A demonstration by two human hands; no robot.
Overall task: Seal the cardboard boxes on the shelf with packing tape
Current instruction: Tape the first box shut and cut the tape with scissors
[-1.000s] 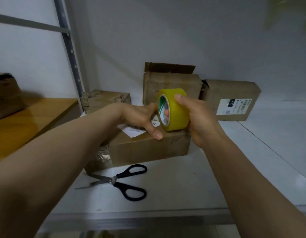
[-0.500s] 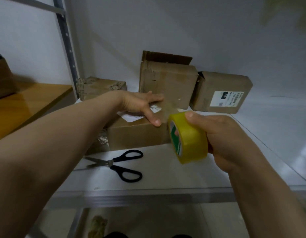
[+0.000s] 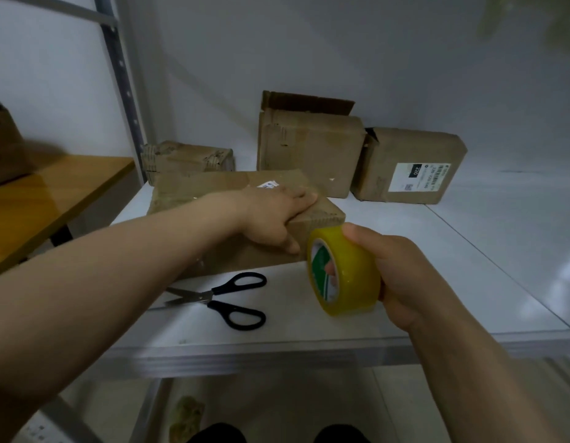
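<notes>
Lower right of frame, the right hand (image 3: 402,276) has its grip wrapped round the yellow tape roll (image 3: 350,270), fingers through the core. It's light, stiff and probably slick outside, so that's the spot to hold. One pair of scissors (image 3: 223,297) lies mid-frame on the shelf (image 3: 437,266). Just behind, the left hand (image 3: 277,215) presses flat, grip open, on the front box (image 3: 232,190), which looks like light, dented cardboard. Four boxes on the shelf, one roll.

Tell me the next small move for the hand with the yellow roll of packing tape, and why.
Probably draw the yellow roll of packing tape a little away from the flat brown cardboard box, keeping any strip taut: the left hand presses flat on its top, the right hand grips the roll just off its front corner.
</notes>
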